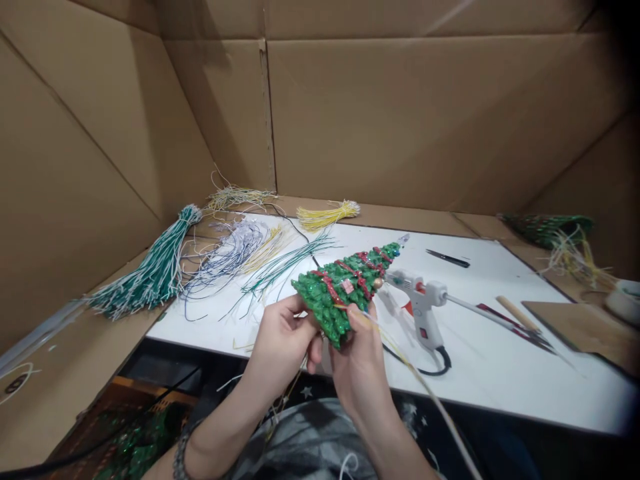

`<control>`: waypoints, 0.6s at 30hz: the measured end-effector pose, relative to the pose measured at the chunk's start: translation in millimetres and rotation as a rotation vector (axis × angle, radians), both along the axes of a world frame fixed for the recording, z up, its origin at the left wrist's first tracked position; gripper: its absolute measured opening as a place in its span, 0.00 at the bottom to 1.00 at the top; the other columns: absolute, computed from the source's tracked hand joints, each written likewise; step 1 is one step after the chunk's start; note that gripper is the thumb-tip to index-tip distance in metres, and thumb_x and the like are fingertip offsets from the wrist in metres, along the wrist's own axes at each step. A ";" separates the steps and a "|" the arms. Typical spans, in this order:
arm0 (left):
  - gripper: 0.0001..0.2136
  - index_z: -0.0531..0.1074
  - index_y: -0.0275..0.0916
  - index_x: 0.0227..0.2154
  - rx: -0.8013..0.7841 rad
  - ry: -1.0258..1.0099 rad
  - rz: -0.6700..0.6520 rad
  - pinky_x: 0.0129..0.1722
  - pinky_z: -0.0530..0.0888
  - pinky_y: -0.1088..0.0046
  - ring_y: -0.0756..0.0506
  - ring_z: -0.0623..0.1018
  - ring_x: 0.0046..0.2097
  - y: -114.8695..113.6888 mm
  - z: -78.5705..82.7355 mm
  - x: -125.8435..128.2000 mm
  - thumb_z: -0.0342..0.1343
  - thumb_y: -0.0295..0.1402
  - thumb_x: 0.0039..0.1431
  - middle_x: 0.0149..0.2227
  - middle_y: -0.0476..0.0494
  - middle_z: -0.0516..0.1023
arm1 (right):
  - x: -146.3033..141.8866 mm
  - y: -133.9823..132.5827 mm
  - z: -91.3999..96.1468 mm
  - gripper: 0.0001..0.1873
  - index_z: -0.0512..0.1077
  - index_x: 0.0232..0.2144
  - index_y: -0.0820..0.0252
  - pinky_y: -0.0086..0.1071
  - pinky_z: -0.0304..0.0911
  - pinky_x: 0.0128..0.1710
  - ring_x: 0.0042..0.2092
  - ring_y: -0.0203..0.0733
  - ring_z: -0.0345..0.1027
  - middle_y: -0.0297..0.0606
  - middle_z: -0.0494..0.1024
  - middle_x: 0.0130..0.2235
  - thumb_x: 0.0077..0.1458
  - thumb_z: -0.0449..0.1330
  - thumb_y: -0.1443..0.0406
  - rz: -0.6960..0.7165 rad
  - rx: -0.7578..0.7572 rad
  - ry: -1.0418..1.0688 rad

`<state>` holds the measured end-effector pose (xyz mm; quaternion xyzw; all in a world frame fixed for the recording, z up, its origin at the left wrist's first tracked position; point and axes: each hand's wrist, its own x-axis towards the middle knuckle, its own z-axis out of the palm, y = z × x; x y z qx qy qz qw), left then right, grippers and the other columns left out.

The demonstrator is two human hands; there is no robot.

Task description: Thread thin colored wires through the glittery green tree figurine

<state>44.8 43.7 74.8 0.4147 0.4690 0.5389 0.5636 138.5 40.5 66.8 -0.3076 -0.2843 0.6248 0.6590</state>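
A small green glittery Christmas tree [345, 283] with red garlands and tiny ornaments lies tilted, its tip pointing up and right. My left hand [280, 343] is closed around its wide base from the left. My right hand [357, 353] grips the base from the right, fingers curled, with a thin yellowish wire [400, 357] running out beside the fingers toward the lower right. A white hot glue gun [423, 310] rests on the white board [500, 373] just right of the tree, its black cord looping below.
Bundles of green-white wires [150, 270], blue-white wires [230, 253] and yellow wires [325, 215] lie at the left and back. A black tool [449, 259], scissors and a wooden stick [517, 313] lie right. Cardboard walls enclose the bench. More green pieces [545, 227] sit far right.
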 end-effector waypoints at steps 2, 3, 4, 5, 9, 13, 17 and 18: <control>0.14 0.70 0.38 0.27 0.008 -0.006 -0.023 0.11 0.59 0.81 0.54 0.63 0.11 -0.2 -0.2 -0.8 0.64 0.42 0.52 0.10 0.56 0.66 | 1.4 -0.2 5.0 0.25 0.64 0.52 0.48 0.28 0.66 0.23 0.33 0.38 0.72 0.29 0.78 0.36 0.54 0.64 0.54 -0.032 -0.004 0.009; 0.14 0.69 0.38 0.28 0.014 0.007 -0.042 0.11 0.58 0.81 0.54 0.63 0.11 -2.0 0.8 -1.5 0.63 0.43 0.54 0.11 0.56 0.66 | 2.7 -0.3 7.1 0.25 0.65 0.52 0.49 0.28 0.66 0.25 0.34 0.39 0.72 0.30 0.78 0.37 0.53 0.65 0.54 -0.042 -0.002 0.019; 0.13 0.69 0.38 0.29 0.013 0.034 -0.062 0.11 0.58 0.81 0.54 0.63 0.11 -4.7 2.5 -2.4 0.61 0.43 0.56 0.12 0.57 0.66 | 4.1 -0.2 8.7 0.25 0.66 0.51 0.50 0.28 0.67 0.27 0.35 0.38 0.72 0.30 0.78 0.37 0.52 0.65 0.54 -0.054 0.002 0.032; 0.12 0.69 0.39 0.29 0.010 0.072 -0.076 0.11 0.56 0.81 0.54 0.62 0.11 -8.3 4.7 -3.6 0.59 0.43 0.58 0.13 0.58 0.64 | 5.5 -0.1 9.7 0.24 0.68 0.50 0.50 0.28 0.68 0.29 0.36 0.37 0.72 0.30 0.78 0.37 0.52 0.66 0.55 -0.068 0.008 0.047; 0.10 0.70 0.40 0.30 0.122 0.364 -0.045 0.13 0.55 0.79 0.55 0.61 0.14 -23.1 14.9 -9.0 0.52 0.39 0.63 0.18 0.57 0.62 | 7.2 0.6 9.7 0.23 0.70 0.50 0.50 0.28 0.68 0.39 0.40 0.35 0.74 0.30 0.80 0.41 0.52 0.66 0.58 -0.113 -0.003 0.087; 0.10 0.69 0.38 0.25 0.432 0.776 0.116 0.22 0.59 0.76 0.52 0.65 0.22 -28.2 19.6 -12.6 0.49 0.26 0.62 0.20 0.52 0.67 | 2.0 -1.0 8.9 0.29 0.69 0.54 0.50 0.29 0.69 0.43 0.46 0.38 0.75 0.32 0.81 0.46 0.51 0.68 0.56 -0.059 -0.086 0.112; 0.11 0.71 0.38 0.26 0.347 0.746 0.031 0.24 0.61 0.76 0.52 0.66 0.24 -23.9 20.9 -18.8 0.50 0.30 0.64 0.22 0.50 0.72 | -2.6 -2.4 9.8 0.30 0.69 0.53 0.51 0.33 0.70 0.43 0.47 0.42 0.75 0.33 0.81 0.47 0.49 0.68 0.52 0.003 -0.182 0.107; 0.11 0.72 0.39 0.26 0.295 0.690 -0.004 0.22 0.60 0.77 0.52 0.65 0.23 -22.0 21.1 -20.9 0.51 0.32 0.64 0.21 0.51 0.70 | -3.2 -2.0 10.1 0.30 0.69 0.53 0.51 0.33 0.70 0.43 0.47 0.42 0.75 0.33 0.81 0.47 0.48 0.68 0.52 -0.004 -0.181 0.108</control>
